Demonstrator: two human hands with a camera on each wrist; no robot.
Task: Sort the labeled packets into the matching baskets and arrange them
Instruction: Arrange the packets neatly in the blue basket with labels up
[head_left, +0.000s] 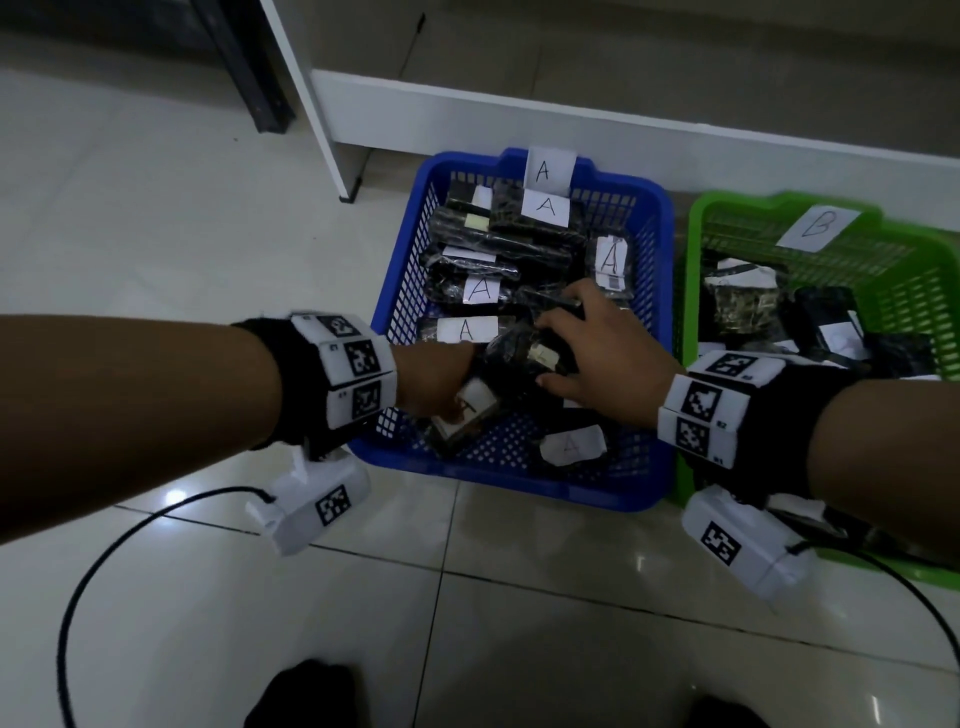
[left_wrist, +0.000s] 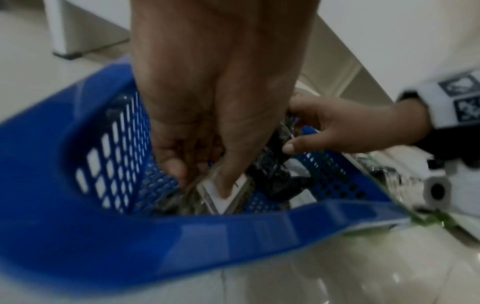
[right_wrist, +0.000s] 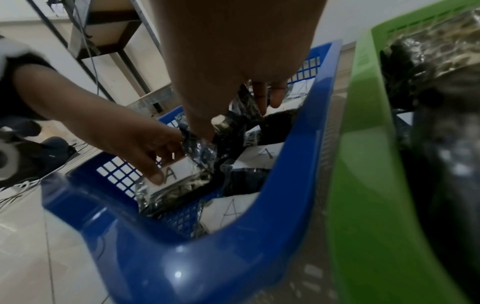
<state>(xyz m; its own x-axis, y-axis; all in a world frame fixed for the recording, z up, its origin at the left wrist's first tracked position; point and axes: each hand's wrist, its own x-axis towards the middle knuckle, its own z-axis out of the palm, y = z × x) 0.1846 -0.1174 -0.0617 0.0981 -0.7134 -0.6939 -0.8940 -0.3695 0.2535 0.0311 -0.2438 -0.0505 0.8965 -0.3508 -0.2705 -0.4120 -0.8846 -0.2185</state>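
Note:
A blue basket (head_left: 519, 483) tagged A (head_left: 550, 169) holds several dark packets with white A labels. My left hand (head_left: 441, 384) reaches into its near-left corner and pinches a packet (head_left: 470, 410) between thumb and fingers; in the left wrist view the thumb presses that packet's white label (left_wrist: 221, 202). My right hand (head_left: 597, 348) is in the middle of the basket, thumb and fingers curled round a crinkly dark packet (head_left: 519, 358). That packet also shows in the right wrist view (right_wrist: 228, 127). A green basket (head_left: 685, 291) tagged B (head_left: 818, 226) stands to the right with several packets inside.
The two baskets stand side by side on a tiled floor, touching. A white furniture base (head_left: 519, 114) runs behind them, with a white leg (head_left: 332, 130) at the back left. A black cable (head_left: 104, 561) loops over the floor at the near left. Another A-labelled packet (head_left: 571, 444) lies at the blue basket's near side.

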